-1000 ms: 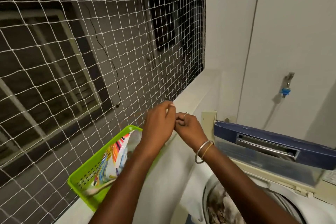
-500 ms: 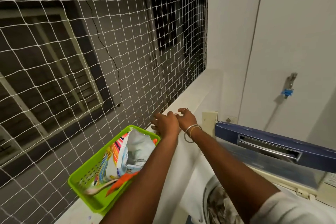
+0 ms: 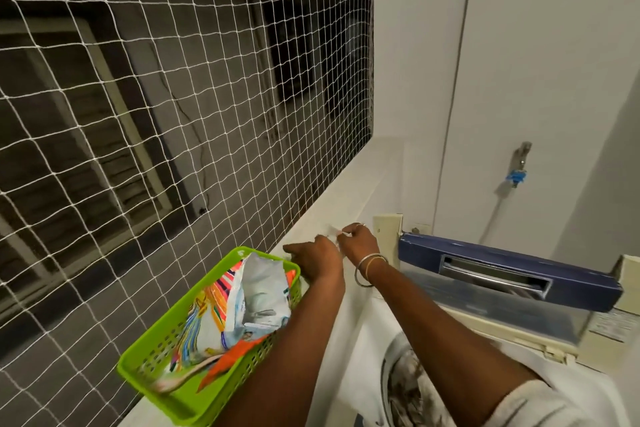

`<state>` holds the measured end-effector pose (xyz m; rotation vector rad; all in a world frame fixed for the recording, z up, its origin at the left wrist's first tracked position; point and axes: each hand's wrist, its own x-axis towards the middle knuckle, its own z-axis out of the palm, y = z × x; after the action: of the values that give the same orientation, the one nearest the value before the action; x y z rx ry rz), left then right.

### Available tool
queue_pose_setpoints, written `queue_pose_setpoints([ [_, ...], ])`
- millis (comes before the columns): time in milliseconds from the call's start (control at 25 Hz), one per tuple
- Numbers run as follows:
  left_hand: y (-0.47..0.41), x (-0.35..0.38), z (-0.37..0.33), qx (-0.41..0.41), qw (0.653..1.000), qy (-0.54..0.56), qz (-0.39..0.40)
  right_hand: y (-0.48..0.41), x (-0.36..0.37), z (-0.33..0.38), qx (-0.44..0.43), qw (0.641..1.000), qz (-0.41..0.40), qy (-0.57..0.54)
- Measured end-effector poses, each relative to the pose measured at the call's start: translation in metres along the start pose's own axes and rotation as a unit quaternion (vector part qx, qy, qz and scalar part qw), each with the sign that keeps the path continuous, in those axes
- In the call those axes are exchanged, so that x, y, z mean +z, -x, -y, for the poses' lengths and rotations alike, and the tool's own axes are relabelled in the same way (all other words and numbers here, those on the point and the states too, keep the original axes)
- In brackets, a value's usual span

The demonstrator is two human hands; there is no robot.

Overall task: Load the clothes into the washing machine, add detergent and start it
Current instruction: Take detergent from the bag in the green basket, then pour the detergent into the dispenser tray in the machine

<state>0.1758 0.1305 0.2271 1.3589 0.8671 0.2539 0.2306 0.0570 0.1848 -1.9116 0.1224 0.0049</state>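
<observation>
Both hands work over the white ledge (image 3: 346, 191) beneath the window net (image 3: 173, 114), just past the far corner of the green basket (image 3: 166, 399). Right hand (image 3: 360, 243): thumb and forefinger fingers narrow, pinching a small pale scrap (image 3: 334, 230); two bangles (image 3: 369, 269) on the wrist. Left hand (image 3: 317, 258): back of hand to camera, fingers reaching toward the net; cannot tell whether it holds anything. The hands are close together; contact is unclear. The basket sits on the ledge and holds a crumpled detergent pouch (image 3: 259, 291) among other colourful packets. Washing machine (image 3: 502, 333) stands to the right, blue-trimmed lid (image 3: 485, 250) raised; clothes (image 3: 408, 388) lie in the drum below the right forearm. Wall tap (image 3: 519, 166) is above the machine.
</observation>
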Motion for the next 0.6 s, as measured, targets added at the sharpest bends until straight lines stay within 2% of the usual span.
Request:
queue_pose_setpoints([
  [160, 0.017, 0.001, 0.02, 0.118, 0.991, -0.05, 0.034, 0.015, -0.025, -0.016, 0.005, 0.998, -0.06, -0.033],
  [240, 0.021, 0.002, 0.029, 0.149, 0.985, -0.056, 0.065, 0.024, -0.038, -0.025, 0.012, 0.995, -0.088, -0.035],
  [600, 0.048, 0.011, 0.076, 0.202, 0.953, -0.045, 0.223, 0.088, -0.101, -0.073, 0.02, 0.974, -0.21, -0.081],
])
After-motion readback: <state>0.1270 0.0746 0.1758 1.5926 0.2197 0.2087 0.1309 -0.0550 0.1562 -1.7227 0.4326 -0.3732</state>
